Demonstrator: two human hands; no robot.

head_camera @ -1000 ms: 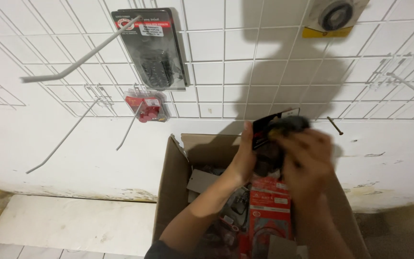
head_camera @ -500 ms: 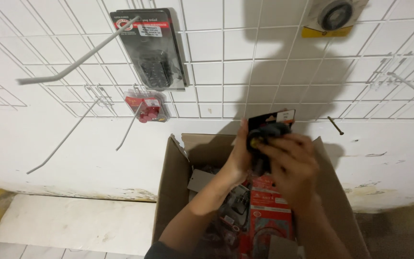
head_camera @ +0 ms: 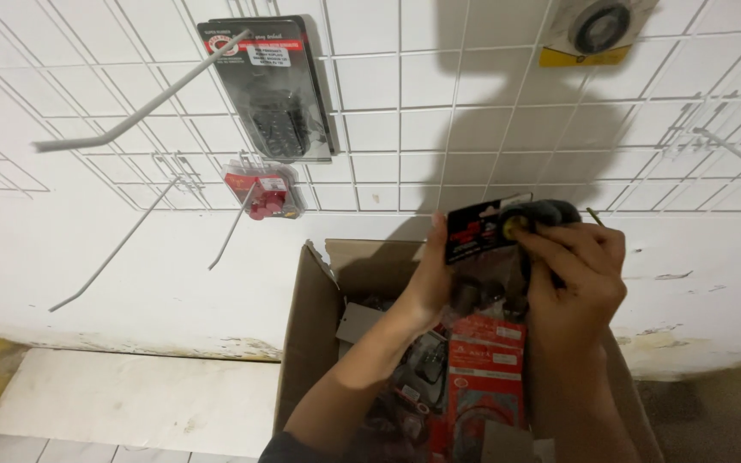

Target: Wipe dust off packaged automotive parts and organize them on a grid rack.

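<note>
A person's two hands are raised together over an open cardboard box [head_camera: 306, 343], gripping a small black carded packet [head_camera: 482, 227] between them, just in front of a white wire grid [head_camera: 388, 94] on the wall. The left hand [head_camera: 430, 279] reaches up from the lower middle of the picture, forearm angled up and to the right, its thumb pressed against the packet's left edge and its fingers curled behind the card. The right hand [head_camera: 576, 279] rises almost straight up from the bottom edge, back of the hand to the camera, fingers bent closed over a dark round part [head_camera: 546, 213] at the packet's right end.

Below the hands, the box holds red carded packets [head_camera: 486, 369] and dark loose parts. On the grid hang a black blister pack [head_camera: 272, 86] at upper left, a small bag of red pieces [head_camera: 263, 193] beneath it, and a round black item on a yellow card [head_camera: 593, 34] at upper right. Bare wire hooks [head_camera: 143, 103] stick out from the grid.
</note>
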